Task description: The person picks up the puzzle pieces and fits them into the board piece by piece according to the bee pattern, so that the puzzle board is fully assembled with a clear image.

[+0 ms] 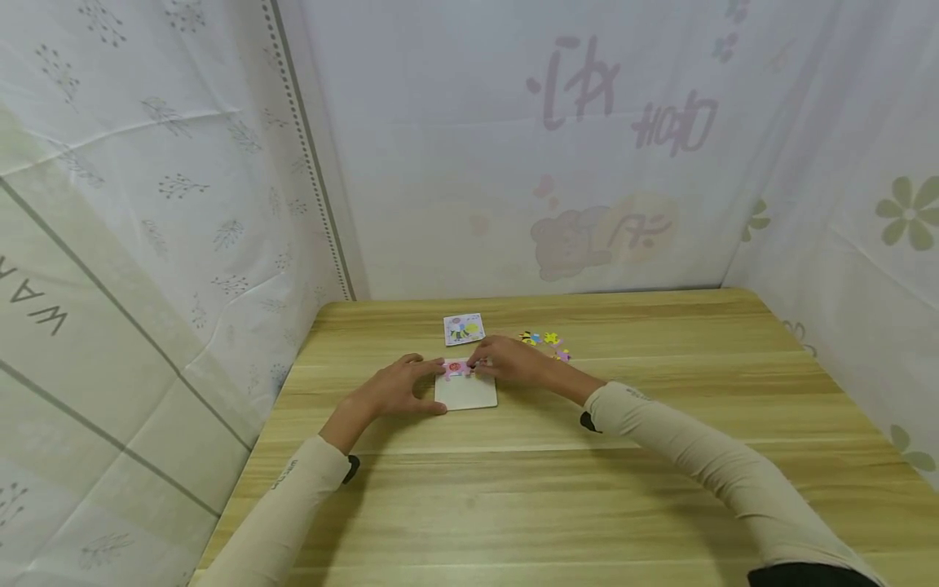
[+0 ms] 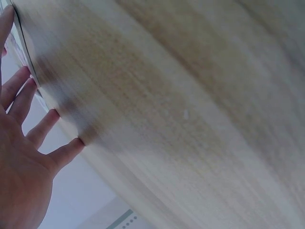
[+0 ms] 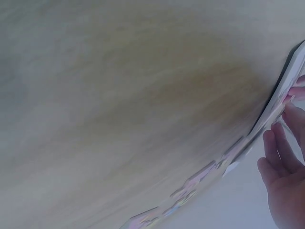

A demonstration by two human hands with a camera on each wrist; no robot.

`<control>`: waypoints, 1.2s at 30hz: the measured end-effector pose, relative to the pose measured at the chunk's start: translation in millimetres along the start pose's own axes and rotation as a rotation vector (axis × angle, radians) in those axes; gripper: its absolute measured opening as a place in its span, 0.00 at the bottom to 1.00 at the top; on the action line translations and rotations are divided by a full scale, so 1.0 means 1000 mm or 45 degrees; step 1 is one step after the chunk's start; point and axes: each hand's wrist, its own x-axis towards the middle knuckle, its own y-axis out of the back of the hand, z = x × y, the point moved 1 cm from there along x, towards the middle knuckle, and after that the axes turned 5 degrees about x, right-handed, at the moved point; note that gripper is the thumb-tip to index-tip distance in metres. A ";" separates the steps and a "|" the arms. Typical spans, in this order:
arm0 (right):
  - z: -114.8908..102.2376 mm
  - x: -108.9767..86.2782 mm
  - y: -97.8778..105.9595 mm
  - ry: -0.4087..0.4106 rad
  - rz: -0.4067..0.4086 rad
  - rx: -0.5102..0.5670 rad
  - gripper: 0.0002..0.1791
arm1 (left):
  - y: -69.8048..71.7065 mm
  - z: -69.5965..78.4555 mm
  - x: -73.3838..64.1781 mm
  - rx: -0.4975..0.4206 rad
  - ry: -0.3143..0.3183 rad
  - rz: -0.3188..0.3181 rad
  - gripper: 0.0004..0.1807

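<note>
A white square board [image 1: 465, 395] lies on the table with pink puzzle pieces [image 1: 456, 368] along its far edge. My left hand [image 1: 396, 388] rests at the board's left side, its fingers straight and spread. The thumb is by the near left corner, and the fingertips touch the pink pieces. At the board's far right, my right hand [image 1: 517, 361] pinches a small puzzle piece against the surface, mostly hidden by the fingers. In the right wrist view, thumb and forefinger of the right hand [image 3: 288, 162] meet over the board [image 3: 279, 93].
Behind the board lies a square picture card [image 1: 464, 329] with a bee-like figure. Several loose puzzle pieces [image 1: 546, 342], yellow, blue and pink, lie right of it, behind the right hand. The wooden table [image 1: 469, 505] ends at a patterned curtain [image 1: 455, 163].
</note>
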 end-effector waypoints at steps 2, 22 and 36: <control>-0.002 0.001 -0.002 -0.002 -0.001 -0.002 0.10 | 0.000 0.000 0.000 -0.003 -0.002 0.002 0.47; -0.020 0.020 -0.019 0.150 -0.029 -0.061 0.10 | 0.005 0.006 -0.004 -0.034 -0.027 0.010 0.46; -0.035 0.024 -0.021 0.079 -0.078 -0.099 0.12 | 0.004 0.005 -0.003 -0.044 -0.033 0.011 0.47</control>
